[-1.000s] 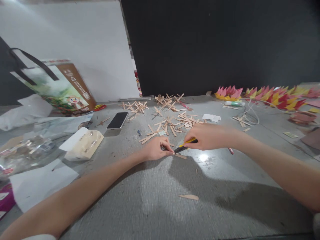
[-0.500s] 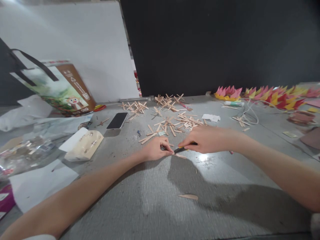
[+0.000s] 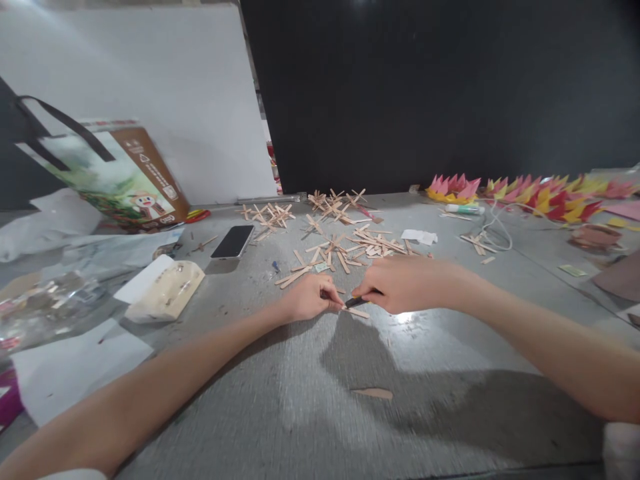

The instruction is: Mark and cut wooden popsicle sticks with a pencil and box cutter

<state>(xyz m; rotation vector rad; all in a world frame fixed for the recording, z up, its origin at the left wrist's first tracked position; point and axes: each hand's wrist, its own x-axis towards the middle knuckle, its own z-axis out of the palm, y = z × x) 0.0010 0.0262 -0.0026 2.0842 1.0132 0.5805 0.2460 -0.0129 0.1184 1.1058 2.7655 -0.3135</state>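
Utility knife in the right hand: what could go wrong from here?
The utility knife in the right hand points toward the left hand, so a slip might cut it. The craft stick juts out past the left hand's pinch, so it could twist if pressed.

Looks like a craft workspace, small-workshop type; home, school or studio, can't tell. Grey desk (image 3: 240, 427) w/ specks & scuffs. Craft sticks (image 3: 376, 249), some crossed into star shapes, others in loose heaps, ctr. toward far edge. Pink/yellow/red paper petals (image 3: 545, 199) nr. far R corner, green-white tube (image 3: 465, 209) beside. Slim dark tool (image 3: 356, 302) at a single stick (image 3: 359, 313), mid-desk. Clear plastic pkg. (image 3: 55, 300) by L edge, carrier bag (image 3: 125, 173) nr. far L corner. Black panel (image 3: 440, 93) & white panel (image 3: 165, 87) behind far edge.
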